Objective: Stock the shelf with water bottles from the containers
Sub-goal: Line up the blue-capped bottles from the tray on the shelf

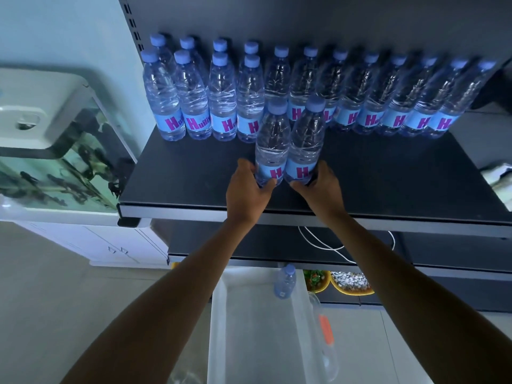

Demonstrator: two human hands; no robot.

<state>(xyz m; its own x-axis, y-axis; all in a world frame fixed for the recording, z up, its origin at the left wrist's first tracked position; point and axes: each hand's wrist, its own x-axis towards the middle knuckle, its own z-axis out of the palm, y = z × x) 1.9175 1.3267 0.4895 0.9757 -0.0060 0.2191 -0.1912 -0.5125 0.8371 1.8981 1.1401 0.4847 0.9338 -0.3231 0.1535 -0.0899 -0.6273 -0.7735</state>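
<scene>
A bottle (271,151) is gripped by the left hand (248,189), a second bottle (304,142) by the right hand (322,188); shoved hard, the row (371,106) could get toppled.

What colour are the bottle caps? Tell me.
The caps are a light blue-violet, seen best in the head view.

head view, looking down, near shelf (194,173)
</scene>
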